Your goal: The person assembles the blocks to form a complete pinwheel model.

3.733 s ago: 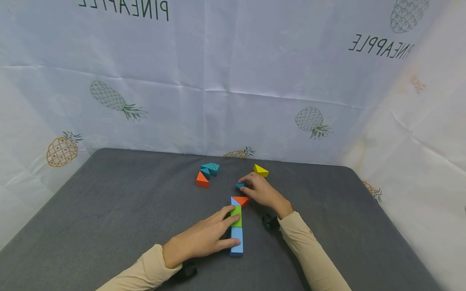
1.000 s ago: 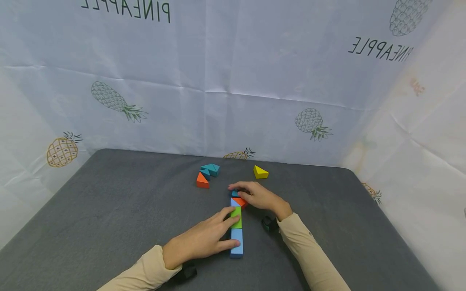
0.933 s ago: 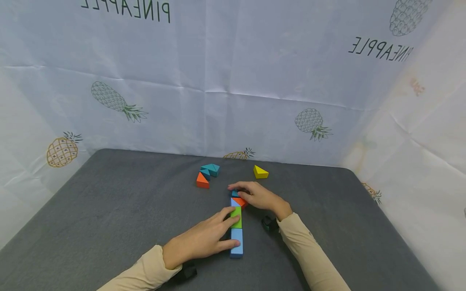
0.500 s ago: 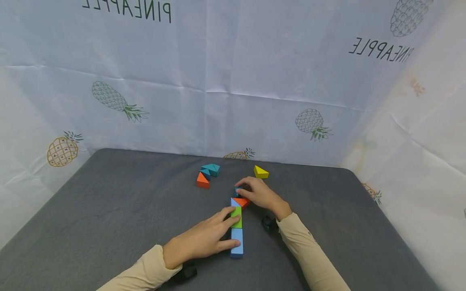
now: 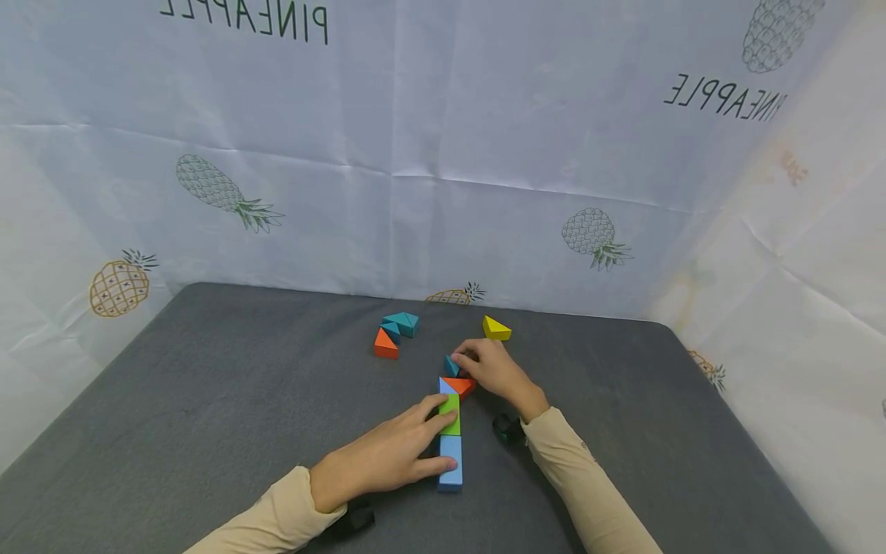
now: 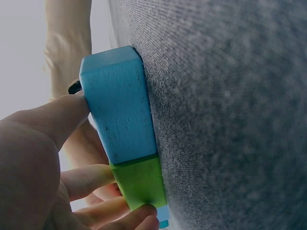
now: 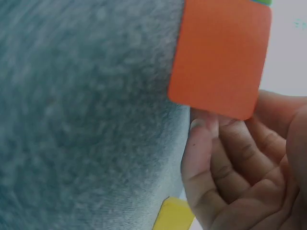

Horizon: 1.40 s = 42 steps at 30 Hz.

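My left hand rests along a row of blocks. Its thumb lies on the long light blue block, and its fingertips touch the green block beyond that. At the row's far end, a light blue triangular block adjoins an orange triangular block. Past these, my right hand pinches a dark blue triangular block between thumb and fingers. From the right wrist, the orange block hides what the fingertips hold.
Behind the row to the left stand several teal and blue triangular blocks and another orange triangular block. A yellow triangular block lies beyond the right hand. A pineapple-print cloth hangs behind the grey table.
The right hand has drawn the dark blue triangular block slightly back to the right from above the row, and the block has turned. My left hand stays in place.
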Motion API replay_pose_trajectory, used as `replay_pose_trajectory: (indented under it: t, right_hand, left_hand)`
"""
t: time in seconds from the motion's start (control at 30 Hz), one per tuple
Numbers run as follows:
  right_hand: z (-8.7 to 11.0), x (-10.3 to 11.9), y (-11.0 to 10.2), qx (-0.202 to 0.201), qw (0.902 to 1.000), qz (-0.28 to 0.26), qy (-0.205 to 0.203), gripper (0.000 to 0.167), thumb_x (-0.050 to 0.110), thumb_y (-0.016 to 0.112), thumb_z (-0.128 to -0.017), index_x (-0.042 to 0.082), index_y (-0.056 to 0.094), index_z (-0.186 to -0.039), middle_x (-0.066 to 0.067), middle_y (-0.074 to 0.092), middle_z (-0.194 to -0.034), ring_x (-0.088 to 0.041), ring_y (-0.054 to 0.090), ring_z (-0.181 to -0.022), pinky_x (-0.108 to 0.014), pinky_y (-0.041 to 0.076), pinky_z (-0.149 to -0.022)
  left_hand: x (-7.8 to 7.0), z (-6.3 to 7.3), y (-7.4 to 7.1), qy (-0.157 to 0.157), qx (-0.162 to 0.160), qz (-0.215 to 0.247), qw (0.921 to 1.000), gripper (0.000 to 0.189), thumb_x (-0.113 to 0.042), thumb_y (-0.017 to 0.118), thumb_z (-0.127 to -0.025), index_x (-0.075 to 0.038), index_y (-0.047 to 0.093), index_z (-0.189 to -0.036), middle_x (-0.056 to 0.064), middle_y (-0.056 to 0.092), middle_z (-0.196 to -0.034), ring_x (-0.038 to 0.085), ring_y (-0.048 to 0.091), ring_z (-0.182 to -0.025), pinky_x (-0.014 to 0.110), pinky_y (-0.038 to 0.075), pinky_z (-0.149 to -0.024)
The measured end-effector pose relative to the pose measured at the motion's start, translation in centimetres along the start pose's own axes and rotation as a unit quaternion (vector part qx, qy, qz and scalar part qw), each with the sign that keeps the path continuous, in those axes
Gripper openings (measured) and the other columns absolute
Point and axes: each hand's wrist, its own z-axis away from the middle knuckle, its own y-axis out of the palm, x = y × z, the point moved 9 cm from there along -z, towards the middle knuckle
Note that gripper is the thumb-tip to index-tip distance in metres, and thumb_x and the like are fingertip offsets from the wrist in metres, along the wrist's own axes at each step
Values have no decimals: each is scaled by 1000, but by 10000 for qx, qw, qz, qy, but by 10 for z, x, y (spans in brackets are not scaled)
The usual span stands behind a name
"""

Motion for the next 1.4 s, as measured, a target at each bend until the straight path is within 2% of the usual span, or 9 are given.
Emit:
replay_pose_trajectory:
  t: [0.13,0.27,0.43,0.5,0.57,0.67,0.73,1.23,1.4]
  right_hand:
    - [2,-3,-2,-134,9994,0,325,20,21,61,-100,5,74,-100,-2,68,-78,-8,55,-62,-22,45,-56]
    - [4,-4,-2,-141,9984,49,539,22,24,62,-99,8,72,-89,0,59,-69,-12,45,-54,-24,36,-52]
    - [7,-6,-1,-52,9975,42,700,27,27,62,-99,10,66,-79,0,53,-64,-12,42,-52,-24,34,-52]
    - [8,-5,-2,-63,9978,1,656,22,26,63,-99,9,68,-85,-1,60,-70,-12,49,-57,-25,40,-54]
    - [8,-3,-2,-31,9986,-73,524,17,24,63,-98,8,70,-98,-3,68,-84,-14,59,-68,-28,48,-62]
    - [8,3,-1,73,9997,-156,198,22,18,60,-99,6,68,-117,-9,73,-105,-20,67,-90,-34,56,-78]
    - [9,5,1,182,9996,-191,65,25,16,59,-100,6,68,-121,-11,72,-111,-24,68,-99,-38,57,-84]
    - [14,2,3,256,9994,-233,78,23,20,58,-101,6,68,-117,-9,72,-109,-22,67,-96,-39,56,-86]
    - [18,5,3,312,9990,-229,-241,26,21,58,-101,8,67,-121,-9,68,-116,-22,63,-99,-41,54,-89]
  left_hand:
    - [0,0,0,-9,-2,33,10000,66,-51,56,-98,-10,45,-149,11,30,-158,26,44,-140,44,47,-107]
    - [-1,1,-1,4,-40,43,10000,67,-52,56,-97,-9,46,-148,12,31,-158,27,45,-140,46,47,-106]
    - [-1,1,-1,-24,-33,65,10000,66,-50,57,-97,-9,46,-148,12,31,-158,27,44,-140,46,47,-106]
    - [0,1,-1,-46,-19,72,10000,66,-49,58,-97,-9,46,-148,12,30,-159,27,44,-141,45,46,-107]
    - [0,0,0,-58,-14,47,10000,66,-49,58,-97,-10,46,-149,12,30,-159,26,43,-141,45,46,-108]
    - [0,0,0,-48,-23,22,10000,66,-49,59,-97,-10,46,-149,12,31,-159,26,43,-141,45,46,-108]
    - [0,0,0,-45,-25,5,10000,66,-49,59,-97,-10,46,-149,12,31,-159,26,43,-141,45,45,-108]
    - [-1,0,0,-27,-14,34,10000,66,-49,58,-98,-10,46,-149,12,31,-158,26,44,-140,45,46,-107]
    - [-1,0,0,0,-17,14,10000,66,-50,58,-98,-10,46,-149,12,31,-158,26,44,-140,45,46,-107]
